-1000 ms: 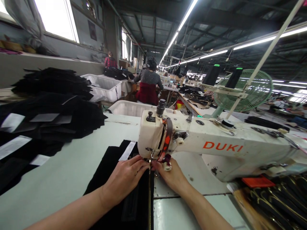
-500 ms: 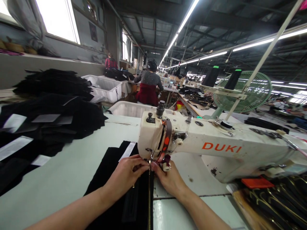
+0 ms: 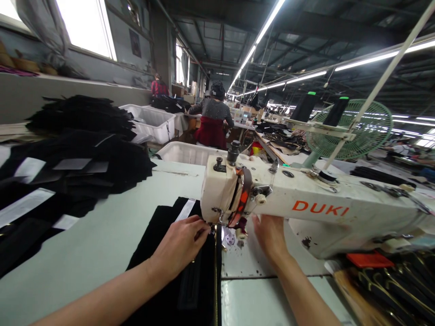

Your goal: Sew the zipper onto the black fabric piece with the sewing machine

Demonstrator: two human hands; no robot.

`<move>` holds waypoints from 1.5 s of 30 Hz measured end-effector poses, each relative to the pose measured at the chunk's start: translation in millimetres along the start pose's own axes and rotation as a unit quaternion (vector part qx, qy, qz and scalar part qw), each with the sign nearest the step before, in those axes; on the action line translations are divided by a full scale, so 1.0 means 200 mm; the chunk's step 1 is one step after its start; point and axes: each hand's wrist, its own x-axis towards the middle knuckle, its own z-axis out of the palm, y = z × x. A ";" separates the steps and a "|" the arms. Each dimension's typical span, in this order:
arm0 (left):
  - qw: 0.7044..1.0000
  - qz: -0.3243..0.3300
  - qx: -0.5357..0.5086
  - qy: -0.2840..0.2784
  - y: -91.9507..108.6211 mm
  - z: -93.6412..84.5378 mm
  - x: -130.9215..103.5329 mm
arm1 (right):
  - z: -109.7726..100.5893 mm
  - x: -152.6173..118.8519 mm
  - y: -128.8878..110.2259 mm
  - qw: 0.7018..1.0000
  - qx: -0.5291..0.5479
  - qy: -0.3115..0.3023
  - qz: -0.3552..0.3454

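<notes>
A white DUKI sewing machine (image 3: 306,206) stands on the pale table (image 3: 84,253). Under its needle lies a black fabric piece (image 3: 159,240) with a gold zipper (image 3: 216,271) along its right edge. My left hand (image 3: 178,244) presses flat on the fabric, fingertips next to the presser foot. Behind the needle area, my right hand (image 3: 270,233) reaches under the machine arm with nothing visibly in it; its fingertips are hidden by the machine.
Stacks of black cut pieces with white tags (image 3: 68,167) fill the table's left. White plastic bins (image 3: 152,122) stand behind. A green fan (image 3: 353,131) and thread cones are at right. Black zippered pieces (image 3: 390,285) lie at lower right. A seated person (image 3: 212,120) works ahead.
My right hand left the fabric at the needle and moved right and back, under the machine arm. My left hand stays on the fabric.
</notes>
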 end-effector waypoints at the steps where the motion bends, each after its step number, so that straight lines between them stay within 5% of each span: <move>1: 1.000 0.000 0.006 -0.001 0.00 0.00 0.00 | -0.01 0.01 0.02 1.000 -0.004 0.005 0.008; 6: 0.999 -0.007 0.032 -0.002 0.02 0.00 0.01 | -0.04 -0.01 0.01 0.999 0.004 -0.019 0.033; 14: 0.998 -0.006 0.058 0.004 0.02 0.01 0.01 | 0.00 -0.08 -0.19 0.982 0.117 -0.140 -0.051; 26: 0.999 -0.014 0.049 -0.003 0.00 0.01 0.02 | 0.09 -0.11 -0.18 0.981 0.154 -0.117 -0.026; 45: 0.998 -0.030 0.058 -0.015 0.01 0.02 0.02 | 0.09 -0.11 -0.19 0.977 0.183 -0.108 -0.017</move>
